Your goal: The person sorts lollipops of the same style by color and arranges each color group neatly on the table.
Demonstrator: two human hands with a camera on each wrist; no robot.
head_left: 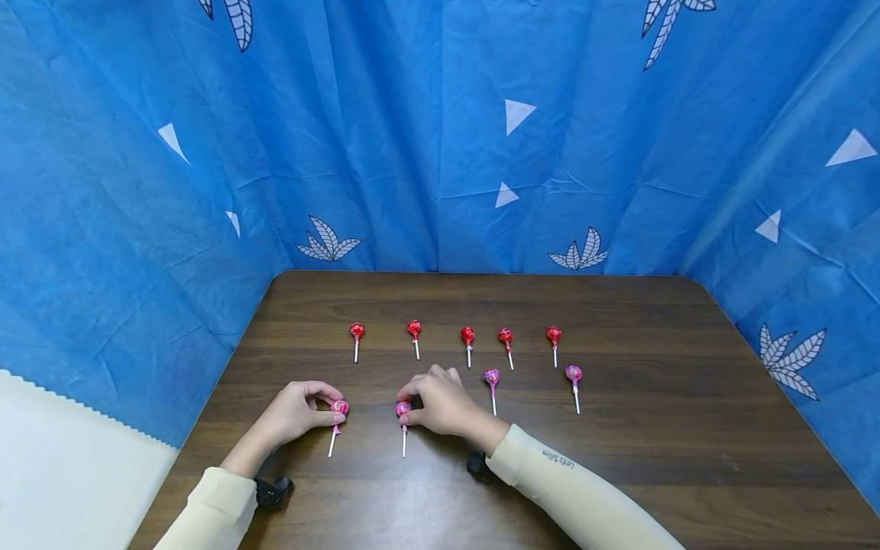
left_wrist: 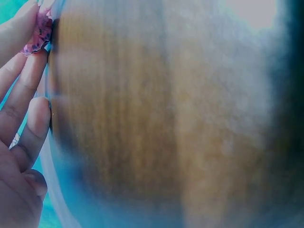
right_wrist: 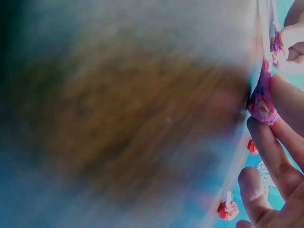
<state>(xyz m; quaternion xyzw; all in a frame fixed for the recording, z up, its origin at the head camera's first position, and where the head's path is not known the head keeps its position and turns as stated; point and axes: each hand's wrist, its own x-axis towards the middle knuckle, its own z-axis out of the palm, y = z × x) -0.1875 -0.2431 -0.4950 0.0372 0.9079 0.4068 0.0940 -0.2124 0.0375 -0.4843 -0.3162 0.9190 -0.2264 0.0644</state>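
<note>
My left hand (head_left: 297, 415) pinches the head of a pink-wrapped lollipop (head_left: 340, 407) between thumb and fingers, its white stick pointing toward me. Just to the right, my right hand (head_left: 445, 403) holds another pink-purple lollipop (head_left: 402, 409) by its head, stick also toward me. In the left wrist view only part of the pink wrapper (left_wrist: 38, 40) shows between the fingers. The right wrist view has the held lollipop (right_wrist: 263, 105) at thumb and fingertip. Two more pink-purple lollipops, one nearer (head_left: 491, 376) and one farther right (head_left: 574, 373), lie beyond my right hand.
Several red lollipops, among them the leftmost (head_left: 357, 331) and rightmost (head_left: 553, 334), lie in a row toward the back of the brown wooden table (head_left: 653, 428). A blue patterned curtain (head_left: 412, 153) hangs behind and along the sides. White cloth (head_left: 69, 466) shows at lower left.
</note>
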